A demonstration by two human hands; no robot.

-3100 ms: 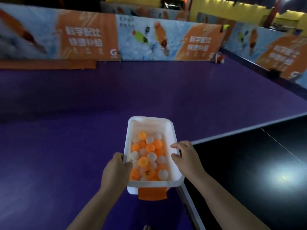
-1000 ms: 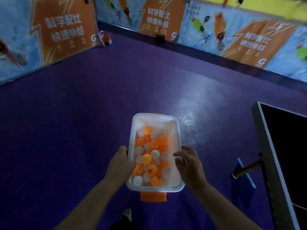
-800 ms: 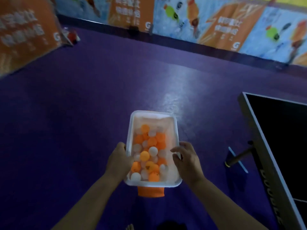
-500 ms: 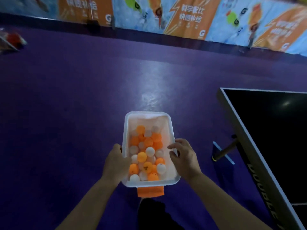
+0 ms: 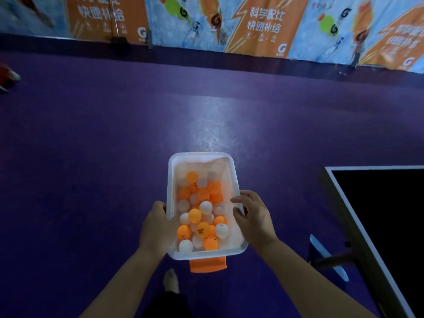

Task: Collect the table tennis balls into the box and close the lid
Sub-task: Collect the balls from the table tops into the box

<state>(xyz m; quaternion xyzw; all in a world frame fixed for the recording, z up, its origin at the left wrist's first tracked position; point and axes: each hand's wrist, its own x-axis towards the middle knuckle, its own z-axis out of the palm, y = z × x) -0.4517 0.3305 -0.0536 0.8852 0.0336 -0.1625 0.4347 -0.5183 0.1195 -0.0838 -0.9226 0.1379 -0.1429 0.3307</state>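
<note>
Purple sports flooring [image 5: 91, 157] stretches beneath a white plastic box [image 5: 170, 180] of orange and white table tennis balls [image 5: 202, 216], held between the left hand [image 5: 156, 228] and right hand [image 5: 252, 221], each gripping a long rim. Holding it level should stop balls spilling; no lid shows.

Purple floor [image 5: 91, 157], pale glare patch mid-way. Printed barrier boards [image 5: 263, 26] stand along far edge. Black table [image 5: 390, 214] at right. Blurred reddish object [image 5: 6, 75] at left edge. Foot [image 5: 171, 280] at near edge.
</note>
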